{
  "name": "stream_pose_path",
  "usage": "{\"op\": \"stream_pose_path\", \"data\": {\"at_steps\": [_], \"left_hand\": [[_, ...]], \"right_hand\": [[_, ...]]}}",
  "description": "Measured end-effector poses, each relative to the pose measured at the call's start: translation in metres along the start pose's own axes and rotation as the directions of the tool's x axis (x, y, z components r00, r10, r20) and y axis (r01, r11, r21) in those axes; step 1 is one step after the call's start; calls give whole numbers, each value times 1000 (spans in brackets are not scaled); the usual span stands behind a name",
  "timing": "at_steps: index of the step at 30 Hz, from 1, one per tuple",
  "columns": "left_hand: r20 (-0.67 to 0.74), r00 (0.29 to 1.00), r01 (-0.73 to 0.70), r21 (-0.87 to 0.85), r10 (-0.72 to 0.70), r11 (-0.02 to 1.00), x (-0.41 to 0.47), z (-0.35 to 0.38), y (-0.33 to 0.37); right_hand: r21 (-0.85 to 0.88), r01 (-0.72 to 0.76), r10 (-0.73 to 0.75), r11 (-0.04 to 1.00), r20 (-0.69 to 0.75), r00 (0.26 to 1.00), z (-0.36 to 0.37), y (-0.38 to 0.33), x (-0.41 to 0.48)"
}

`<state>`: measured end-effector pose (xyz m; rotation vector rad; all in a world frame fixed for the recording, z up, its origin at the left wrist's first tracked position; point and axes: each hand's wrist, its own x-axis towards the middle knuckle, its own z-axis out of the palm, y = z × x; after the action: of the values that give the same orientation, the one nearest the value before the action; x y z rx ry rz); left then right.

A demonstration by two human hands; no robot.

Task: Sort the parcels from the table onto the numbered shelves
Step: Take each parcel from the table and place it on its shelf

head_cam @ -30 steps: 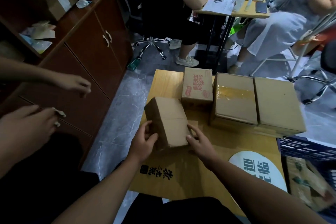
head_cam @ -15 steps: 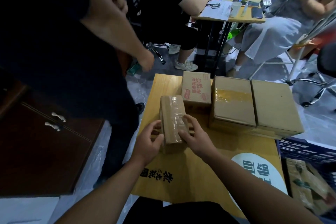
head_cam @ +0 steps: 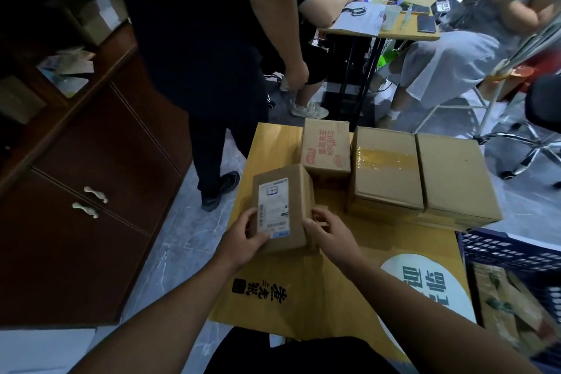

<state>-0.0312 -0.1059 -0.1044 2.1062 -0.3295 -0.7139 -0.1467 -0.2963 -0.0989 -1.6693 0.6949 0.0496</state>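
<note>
Table (head_cam: 273,146) edge: parcel (head_cam: 299,191) between left hand (head_cam: 243,243) and right hand (head_cam: 331,234)

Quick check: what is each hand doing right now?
Left hand: grips the near left edge of the labelled parcel, thumb on top.
Right hand: grips the same parcel's right side.

You count four in all: one labelled box (head_cam: 293,191), one red-printed box (head_cam: 326,149), one taped box (head_cam: 387,179), one plain box (head_cam: 452,179).
</note>
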Motion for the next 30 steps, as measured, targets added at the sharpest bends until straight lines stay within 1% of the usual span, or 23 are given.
{"op": "stream_pose_path", "data": {"at_steps": [3,6,9,13,17,22,25,30], "left_hand": [[-86,994,-69,46,73,997,-2,1,4],[-116,979,-155,98,166,983,-4,-3,7],[-123,962,-225,151,244,963,-5,-8,10],[-120,937,-309,146,327,940,-3,-13,18],[-59,911,-399,135,409,907,3,-19,29],[51,843,-537,126,535,834,4,-28,37],[132,812,-582,121,569,804,0,-38,33],[277,737,-663,122,616,739,-15,-50,20]], "right_hand": [[117,-13,8,993,40,999,2,-3,-2],[233,-36,20,972,74,997,0,-6,-4],[289,-19,8,957,39,999,1,-11,-6],[323,15,-7,946,-25,1000,2,-19,-8],[354,54,-1,934,-149,989,4,-24,-16],[403,82,34,912,-273,961,13,-23,-35],[435,112,60,893,-364,929,31,-23,-58],[512,159,146,844,-504,851,72,-15,-101]]}}
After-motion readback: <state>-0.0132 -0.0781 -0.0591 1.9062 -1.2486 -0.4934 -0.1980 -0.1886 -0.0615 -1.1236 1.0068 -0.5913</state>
